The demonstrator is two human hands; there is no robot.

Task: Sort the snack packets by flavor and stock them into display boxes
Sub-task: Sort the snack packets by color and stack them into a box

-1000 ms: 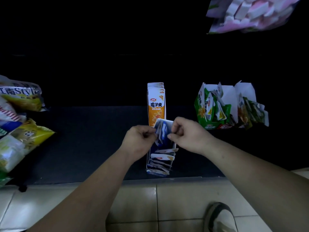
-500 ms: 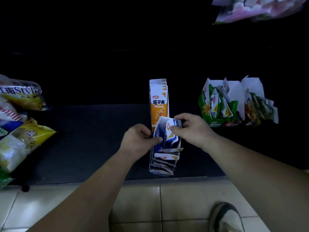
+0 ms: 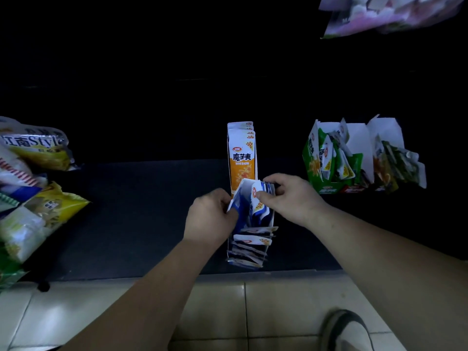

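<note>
You're pinching a blue packet (image 3: 258, 198) with your right grip (image 3: 288, 198) at the blue display box's (image 3: 237, 201) far end while your left grip (image 3: 211, 219) is clutching its left wall, in front of the orange box (image 3: 241, 158).

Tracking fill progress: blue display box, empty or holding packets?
Holding packets: blue packets fill the near end of the blue display box; left hand and right hand grip more at its far end.

**Readable print on the packets**

The orange packet (image 3: 241, 158) is showing "魔芋爽" in dark characters, with "20%" on its yellow corner. The snack bag (image 3: 33, 145) at far left is displaying "江南Style". The blue packet (image 3: 258, 198) over the blue display box (image 3: 242, 264) is showing a sideways "20%". Print on the green display box (image 3: 312, 163) is coming out too blurred to read.
</note>
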